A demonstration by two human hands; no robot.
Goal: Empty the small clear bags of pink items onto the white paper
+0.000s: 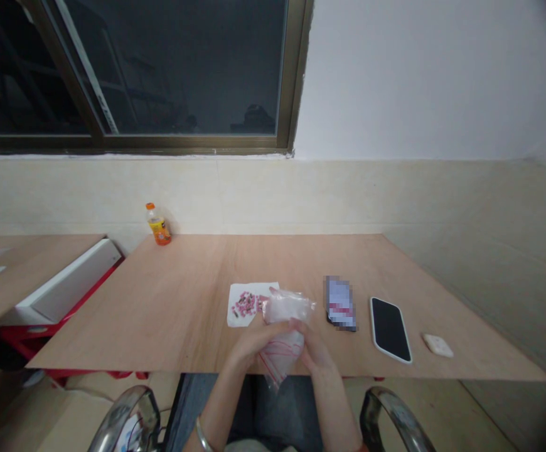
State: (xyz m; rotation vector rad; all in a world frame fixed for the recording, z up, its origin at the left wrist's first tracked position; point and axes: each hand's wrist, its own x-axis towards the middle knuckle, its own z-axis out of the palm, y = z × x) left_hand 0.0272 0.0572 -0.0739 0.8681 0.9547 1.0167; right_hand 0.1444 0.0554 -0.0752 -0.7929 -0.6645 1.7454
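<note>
Between my two hands is a bundle of clear plastic zip bags (pixel 286 342) with red lines near the lower end. My left hand (pixel 264 336) grips the bundle from the left, thumb laid across its front. From the right, my right hand (pixel 309 344) closes on the same bundle, and the thumbs come close together. The bags hang over the table's front edge, above my lap. Just behind them lies a white sheet (pixel 254 287) bearing small pink and dark pieces (pixel 245 305), partly covered by the bags and my left hand.
Right of the bags lie a phone with a blurred screen (pixel 341 304), a larger dark-screened phone (pixel 390 329) and a small white case (pixel 437 345). An orange drink bottle (pixel 159 225) stands at the back left of the wooden table (pixel 183 270). Metal chair arms (pixel 132 408) flank me.
</note>
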